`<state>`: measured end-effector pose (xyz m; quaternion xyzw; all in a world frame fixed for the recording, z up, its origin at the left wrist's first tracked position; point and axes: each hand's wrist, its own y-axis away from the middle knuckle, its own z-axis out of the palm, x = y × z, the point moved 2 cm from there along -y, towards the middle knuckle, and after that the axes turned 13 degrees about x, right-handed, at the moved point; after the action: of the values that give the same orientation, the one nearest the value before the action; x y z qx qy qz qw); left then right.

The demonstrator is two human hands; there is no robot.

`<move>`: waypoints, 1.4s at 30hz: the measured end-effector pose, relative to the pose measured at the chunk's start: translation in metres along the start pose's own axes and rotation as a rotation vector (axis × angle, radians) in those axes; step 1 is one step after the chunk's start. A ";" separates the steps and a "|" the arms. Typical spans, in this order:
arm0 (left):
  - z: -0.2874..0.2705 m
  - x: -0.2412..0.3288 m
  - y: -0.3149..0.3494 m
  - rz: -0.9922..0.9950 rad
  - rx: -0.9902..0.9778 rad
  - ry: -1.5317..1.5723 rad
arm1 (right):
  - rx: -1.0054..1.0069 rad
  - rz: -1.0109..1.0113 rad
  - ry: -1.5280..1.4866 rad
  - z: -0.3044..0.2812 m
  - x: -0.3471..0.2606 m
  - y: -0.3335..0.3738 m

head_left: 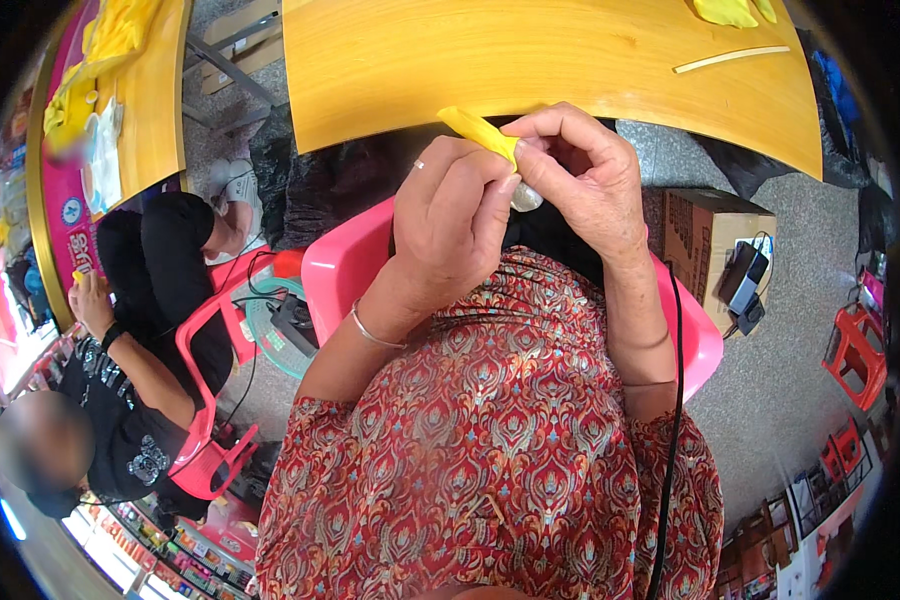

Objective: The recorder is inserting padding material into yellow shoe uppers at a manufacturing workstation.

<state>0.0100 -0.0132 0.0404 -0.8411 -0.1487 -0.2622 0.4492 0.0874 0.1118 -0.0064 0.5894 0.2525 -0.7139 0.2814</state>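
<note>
Just in front of the table's near edge, my left hand (450,210) pinches a small yellow piece of cloth (477,131) between thumb and fingers. Its narrow end sticks out up and to the left past my knuckles. My right hand (592,185) closes thumb and fingertips on the other end of the same piece, so both hands nearly meet. Under the fingertips shows a pale, shiny rounded bit (526,196), partly hidden, whose kind I cannot make out.
A yellow wooden table (450,60) spans the front, with a thin pale strip (732,59) and more yellow cloth (727,11) on it. A cardboard box (705,235) stands at right on the floor. Left, a co-worker (135,400) sits on a pink chair beside a teal basket (270,335).
</note>
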 end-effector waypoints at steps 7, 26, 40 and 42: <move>0.008 -0.012 0.015 -0.479 0.095 0.462 | 0.036 0.234 -0.351 -0.007 0.006 -0.007; 0.009 -0.011 0.019 -1.272 0.029 0.897 | 0.048 -0.035 0.201 -0.002 0.002 -0.006; 0.003 -0.019 0.027 -1.377 0.088 1.008 | -0.334 -0.156 0.047 -0.009 -0.020 -0.009; 0.000 -0.017 0.024 -1.349 0.142 0.970 | -0.324 -0.406 0.259 0.001 -0.029 -0.005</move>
<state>0.0079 -0.0267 0.0140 -0.3351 -0.4268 -0.7981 0.2618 0.0874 0.1183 0.0222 0.5604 0.5097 -0.6250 0.1885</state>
